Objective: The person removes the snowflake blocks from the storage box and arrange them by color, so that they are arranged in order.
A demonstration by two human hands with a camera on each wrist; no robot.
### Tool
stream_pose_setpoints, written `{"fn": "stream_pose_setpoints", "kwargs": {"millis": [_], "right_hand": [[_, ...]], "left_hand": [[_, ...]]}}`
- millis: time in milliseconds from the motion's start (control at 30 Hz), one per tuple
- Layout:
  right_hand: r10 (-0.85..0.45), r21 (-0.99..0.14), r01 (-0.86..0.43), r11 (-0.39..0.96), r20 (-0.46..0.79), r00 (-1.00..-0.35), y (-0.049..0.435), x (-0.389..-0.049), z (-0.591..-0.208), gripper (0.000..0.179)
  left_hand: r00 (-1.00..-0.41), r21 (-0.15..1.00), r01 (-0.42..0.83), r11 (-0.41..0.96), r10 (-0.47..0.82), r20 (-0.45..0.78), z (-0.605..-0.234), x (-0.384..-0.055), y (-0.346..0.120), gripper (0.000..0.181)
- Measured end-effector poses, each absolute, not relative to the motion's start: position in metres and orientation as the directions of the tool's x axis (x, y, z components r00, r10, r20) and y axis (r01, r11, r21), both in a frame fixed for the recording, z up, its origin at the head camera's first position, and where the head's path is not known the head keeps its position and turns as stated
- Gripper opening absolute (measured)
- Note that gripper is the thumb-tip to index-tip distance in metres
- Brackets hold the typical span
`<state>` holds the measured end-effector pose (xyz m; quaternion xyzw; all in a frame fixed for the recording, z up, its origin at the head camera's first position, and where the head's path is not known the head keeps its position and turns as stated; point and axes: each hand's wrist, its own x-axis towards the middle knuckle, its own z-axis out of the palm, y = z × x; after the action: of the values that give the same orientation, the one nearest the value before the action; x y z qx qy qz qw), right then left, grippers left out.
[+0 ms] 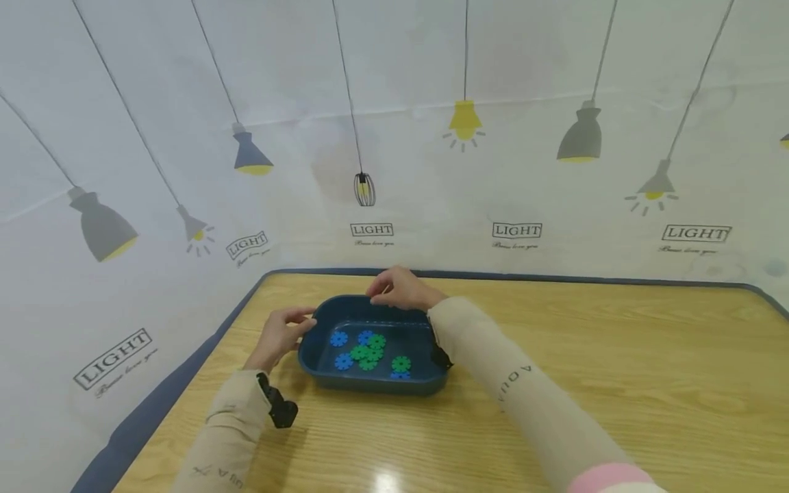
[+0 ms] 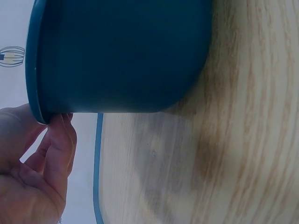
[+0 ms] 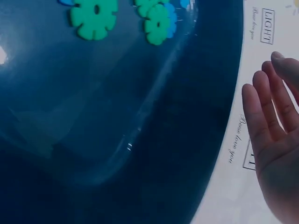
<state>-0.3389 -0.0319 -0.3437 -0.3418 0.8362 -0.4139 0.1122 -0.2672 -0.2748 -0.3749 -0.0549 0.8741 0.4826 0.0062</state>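
Note:
A dark blue plastic basin (image 1: 376, 387) with rounded corners stands on the wooden table. Green notched disc pieces (image 1: 401, 363) and blue ones (image 1: 339, 338) lie loose on its floor, some overlapping. At the basin's left end, my left hand (image 1: 280, 337) pinches the rim; the left wrist view shows the fingers (image 2: 60, 151) just under the lip, with the thumb's tip hidden behind it. My right hand (image 1: 403, 289) is at the far rim. In the right wrist view its fingers (image 3: 256, 109) are extended beyond the basin wall, apart from it and holding nothing.
The light wooden tabletop (image 1: 616, 356) has a dark blue edge (image 1: 555, 279) along the back and left. Behind it hangs a pale wall covering (image 1: 419, 171) printed with lamps and "LIGHT" lettering. A black wrist device (image 1: 282, 409) sits on the left sleeve.

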Motion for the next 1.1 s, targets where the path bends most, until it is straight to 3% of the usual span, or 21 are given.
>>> {"fn": "stream_pose_setpoints", "kwargs": {"millis": [500, 800, 1100], "right_hand": [[-0.686, -0.715, -0.463, 0.524, -0.032, -0.727, -0.052, -0.338, -0.37, 0.021], [-0.694, -0.671, -0.428, 0.605, -0.183, -0.696, -0.054, -0.336, -0.386, 0.038], [-0.714, -0.669, -0.435, 0.603, -0.209, -0.668, -0.057, -0.334, -0.392, 0.037]], "left_hand": [[-0.994, 0.84, -0.099, 0.534, -0.097, -0.056, -0.376, -0.27, -0.275, 0.032], [-0.993, 0.825, -0.107, 0.555, -0.107, -0.057, -0.377, -0.27, -0.276, 0.032], [-0.99, 0.812, -0.129, 0.569, -0.127, -0.068, -0.376, -0.27, -0.275, 0.032]]}}
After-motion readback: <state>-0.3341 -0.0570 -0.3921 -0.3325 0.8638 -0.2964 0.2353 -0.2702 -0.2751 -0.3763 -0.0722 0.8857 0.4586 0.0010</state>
